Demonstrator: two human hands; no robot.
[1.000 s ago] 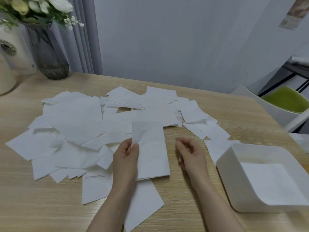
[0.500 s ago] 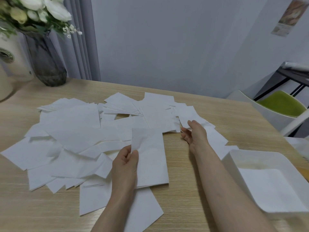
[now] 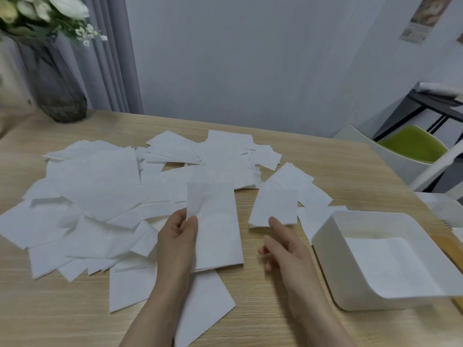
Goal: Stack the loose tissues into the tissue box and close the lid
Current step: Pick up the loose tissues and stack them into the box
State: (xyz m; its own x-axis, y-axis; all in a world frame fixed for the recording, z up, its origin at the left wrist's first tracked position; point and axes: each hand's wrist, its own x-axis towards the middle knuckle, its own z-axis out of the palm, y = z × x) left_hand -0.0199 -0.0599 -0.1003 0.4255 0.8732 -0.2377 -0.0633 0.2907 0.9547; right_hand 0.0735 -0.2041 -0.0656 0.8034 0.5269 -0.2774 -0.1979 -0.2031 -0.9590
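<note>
Left hand [image 3: 179, 236]: still grips the small stack of folded white tissues [image 3: 215, 226].
Right hand [image 3: 283, 246]: back from the pile, pinching one fresh white tissue [image 3: 274, 207].
Meaning: stack grows; white plastic tissue box [image 3: 350, 291] waits.

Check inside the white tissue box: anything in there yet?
The tissue box is open, with flat white tissue lying on its bottom. Whether that is one sheet or a stack cannot be told. No lid on it. Neither of the hands is in the box.
</note>
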